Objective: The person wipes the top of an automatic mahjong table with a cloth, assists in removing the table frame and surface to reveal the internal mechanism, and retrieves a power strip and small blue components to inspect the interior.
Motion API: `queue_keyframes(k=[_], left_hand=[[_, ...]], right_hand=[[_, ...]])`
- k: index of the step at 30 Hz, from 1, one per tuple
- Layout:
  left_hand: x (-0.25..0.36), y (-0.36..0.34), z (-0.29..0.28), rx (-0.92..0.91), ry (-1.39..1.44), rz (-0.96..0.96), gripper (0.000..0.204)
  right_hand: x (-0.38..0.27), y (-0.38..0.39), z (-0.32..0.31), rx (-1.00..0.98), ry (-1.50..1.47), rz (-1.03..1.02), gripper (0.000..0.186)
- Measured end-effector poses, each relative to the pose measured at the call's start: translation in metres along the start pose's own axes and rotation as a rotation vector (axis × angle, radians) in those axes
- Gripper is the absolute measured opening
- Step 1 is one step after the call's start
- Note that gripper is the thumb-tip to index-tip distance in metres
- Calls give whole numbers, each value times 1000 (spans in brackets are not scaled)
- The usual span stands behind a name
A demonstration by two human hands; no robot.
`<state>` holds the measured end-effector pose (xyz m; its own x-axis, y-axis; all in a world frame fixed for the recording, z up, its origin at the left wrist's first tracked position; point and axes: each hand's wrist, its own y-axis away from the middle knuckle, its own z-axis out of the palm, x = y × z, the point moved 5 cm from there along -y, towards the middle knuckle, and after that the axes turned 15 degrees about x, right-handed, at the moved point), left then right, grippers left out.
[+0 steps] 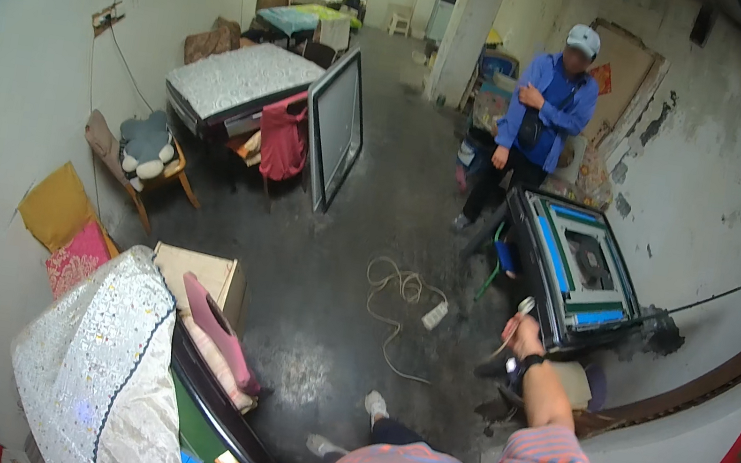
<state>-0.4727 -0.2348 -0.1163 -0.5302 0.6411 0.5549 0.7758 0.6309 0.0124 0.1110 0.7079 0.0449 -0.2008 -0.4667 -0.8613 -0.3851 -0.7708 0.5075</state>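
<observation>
My right hand (526, 337) reaches forward from a striped sleeve, with a dark band on the wrist. Its fingers are closed round a pale cord whose white end (526, 305) sticks up above them; whether that end is a plug is too small to tell. The hand is beside the near corner of a black square mahjong table (533, 218), its top uncovered, showing blue strips, green edges and a dark centre unit. My left hand is not in view.
A white power strip (435, 315) and its loose cord lie on the dark floor. A square frame (335, 136) stands on edge near a cloth-covered table (246, 72). A person (549, 105) in blue stands behind the mahjong table. Left are a chair (103, 147) and a silver-covered table (88, 353).
</observation>
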Motion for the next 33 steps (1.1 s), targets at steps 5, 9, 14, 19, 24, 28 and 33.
queue_keyframes(k=[5, 9, 14, 19, 24, 28, 33], left_hand=[[-8, 5, 2, 72, 84, -146, 52], [3, 17, 17, 52, 83, -168, 51], [7, 26, 6, 33, 119, -184, 51], [11, 43, -12, 27, 207, -214, 52], [39, 74, -46, -20, 465, -302, 55], [72, 104, -71, -331, 546, -542, 77], [43, 81, -58, -38, 274, -3, 66]], right_hand=[[85, 45, 15, -30, 229, 167, 15], [86, 40, 0, 15, 169, 185, 16], [37, -13, -37, 100, -52, 82, 20], [-7, -23, -45, 268, -1, 18, 24], [29, -28, -23, 170, 1, 154, 24], [13, -27, -5, 307, -80, -14, 19], [-37, -68, 17, 321, -194, 0, 23]])
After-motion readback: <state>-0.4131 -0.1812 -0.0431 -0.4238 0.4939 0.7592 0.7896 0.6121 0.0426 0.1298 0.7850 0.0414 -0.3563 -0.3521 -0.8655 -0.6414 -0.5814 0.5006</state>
